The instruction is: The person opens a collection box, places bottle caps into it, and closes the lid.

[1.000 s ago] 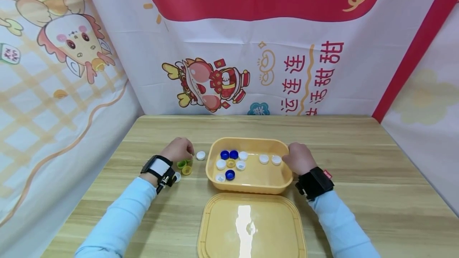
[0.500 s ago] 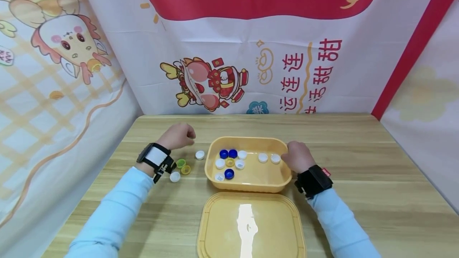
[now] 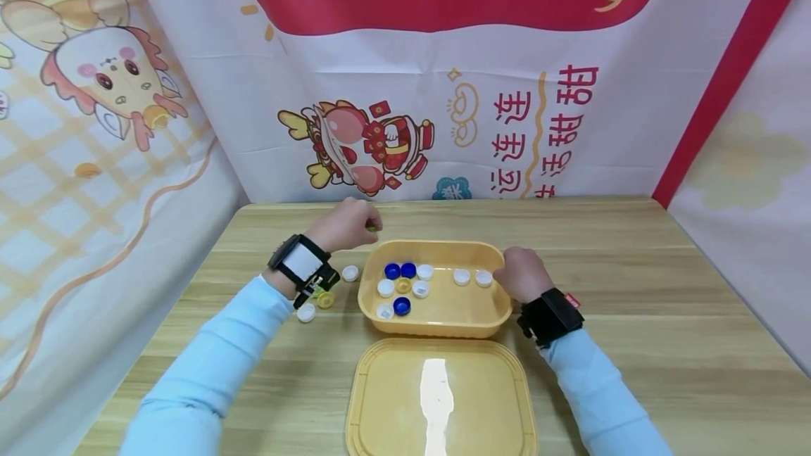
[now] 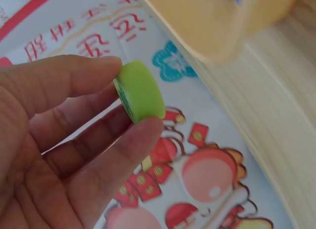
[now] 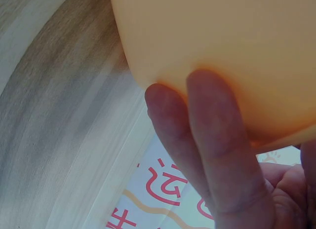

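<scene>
My left hand (image 3: 345,226) is raised just beyond the back left corner of a yellow plastic box (image 3: 437,330). Thumb and fingertips pinch a light green bottle cap (image 4: 140,91) by its edge. At the box's right end my right hand (image 3: 524,274) grips the rim, two fingers (image 5: 217,115) lying against the outer wall. Inside the box are several white caps (image 3: 461,276), blue caps (image 3: 402,306) and a yellow cap (image 3: 403,286), mostly toward the left half.
Left of the box lie a white cap (image 3: 350,273), a second yellow cap (image 3: 326,300) and another white cap (image 3: 306,312); a green one there is partly hidden by the wrist camera. A yellow lid (image 3: 374,400) lies in front of the box. Printed cloth (image 3: 380,55) hangs behind the table.
My left hand has risen from the loose caps and moved right toward the box, the green cap now showing between its fingers. The right hand stays on the box's rim.
</scene>
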